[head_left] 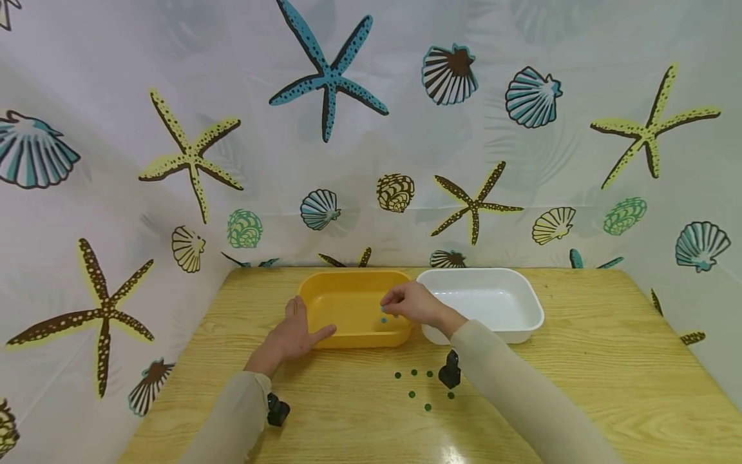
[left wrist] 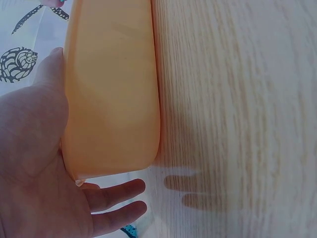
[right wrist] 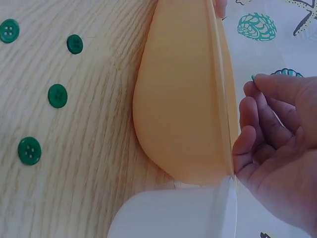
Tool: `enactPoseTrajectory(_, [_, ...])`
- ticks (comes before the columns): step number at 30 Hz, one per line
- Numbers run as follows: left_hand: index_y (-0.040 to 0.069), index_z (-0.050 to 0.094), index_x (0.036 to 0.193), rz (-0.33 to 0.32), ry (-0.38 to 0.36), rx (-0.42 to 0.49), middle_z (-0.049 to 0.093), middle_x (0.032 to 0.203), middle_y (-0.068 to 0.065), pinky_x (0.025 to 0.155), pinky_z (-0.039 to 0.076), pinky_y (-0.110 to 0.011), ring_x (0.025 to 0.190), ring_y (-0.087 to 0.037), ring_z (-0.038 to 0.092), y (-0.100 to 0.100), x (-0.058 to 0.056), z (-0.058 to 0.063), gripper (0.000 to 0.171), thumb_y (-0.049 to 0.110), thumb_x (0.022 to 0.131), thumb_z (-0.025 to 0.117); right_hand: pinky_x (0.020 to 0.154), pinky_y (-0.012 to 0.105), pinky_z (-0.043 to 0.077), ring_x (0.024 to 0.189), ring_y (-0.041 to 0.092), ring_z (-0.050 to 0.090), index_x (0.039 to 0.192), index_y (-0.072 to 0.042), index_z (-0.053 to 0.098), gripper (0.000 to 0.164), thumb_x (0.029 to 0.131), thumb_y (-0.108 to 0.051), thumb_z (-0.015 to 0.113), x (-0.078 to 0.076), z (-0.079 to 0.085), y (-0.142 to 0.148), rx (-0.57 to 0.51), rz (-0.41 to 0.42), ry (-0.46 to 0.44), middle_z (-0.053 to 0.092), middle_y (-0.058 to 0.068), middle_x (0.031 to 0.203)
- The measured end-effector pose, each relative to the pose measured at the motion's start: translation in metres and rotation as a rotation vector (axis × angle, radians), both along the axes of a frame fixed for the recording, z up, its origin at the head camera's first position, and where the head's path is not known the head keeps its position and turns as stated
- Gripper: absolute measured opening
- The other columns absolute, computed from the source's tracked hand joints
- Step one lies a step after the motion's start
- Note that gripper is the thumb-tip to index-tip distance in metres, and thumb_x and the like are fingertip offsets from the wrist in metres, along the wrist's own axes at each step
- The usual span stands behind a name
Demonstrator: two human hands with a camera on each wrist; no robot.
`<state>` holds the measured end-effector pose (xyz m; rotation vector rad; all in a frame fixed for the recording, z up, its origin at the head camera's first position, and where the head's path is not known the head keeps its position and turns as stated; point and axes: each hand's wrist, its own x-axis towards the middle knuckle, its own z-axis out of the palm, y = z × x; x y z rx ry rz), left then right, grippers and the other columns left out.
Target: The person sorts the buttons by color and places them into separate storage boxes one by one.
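Observation:
A yellow plastic tub point(head_left: 348, 340) stands on the wooden table. My left hand point(head_left: 295, 332) rests at its near left corner, thumb stretched along the front rim and fingers spread by the left end. In the left wrist view, two straight fingers point(left wrist: 116, 196) reach past the tub's end; others are partly hidden behind it. Over the right part of the tub, my right hand point(head_left: 414, 303) pinches a small blue-green button point(right wrist: 253, 78) between thumb and forefinger, edge-on in the right wrist view. Just below the fingertips, a small blue button point(head_left: 384, 320) shows inside the tub.
A white tub point(head_left: 524, 336) adjoins the yellow tub's right end. Several dark green buttons point(head_left: 412, 394) lie scattered on the table point(head_left: 348, 412) in front of the tubs. Behind stands a curtain point(head_left: 371, 238) printed with shells and starfish.

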<state>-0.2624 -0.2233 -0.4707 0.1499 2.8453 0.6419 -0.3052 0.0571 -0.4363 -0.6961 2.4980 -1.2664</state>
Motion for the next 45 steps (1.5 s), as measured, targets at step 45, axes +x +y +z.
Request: enactPoseTrajectory(45, [-0.014,-0.008,0.144,-0.001,0.005,-0.004,-0.007,0.149,-0.033,0.089,0.045,-0.051,0.109,-0.047,0.052,0.001,0.001,0.0,0.112,0.065,0.088,0.048,0.076,0.03,0.051,0.091,0.019,0.063,0.115,-0.003,0.067,0.026,0.093,-0.016,0.061,-0.018,-0.006,-0.019,0.061,-0.06,0.002,0.067,0.006,0.105])
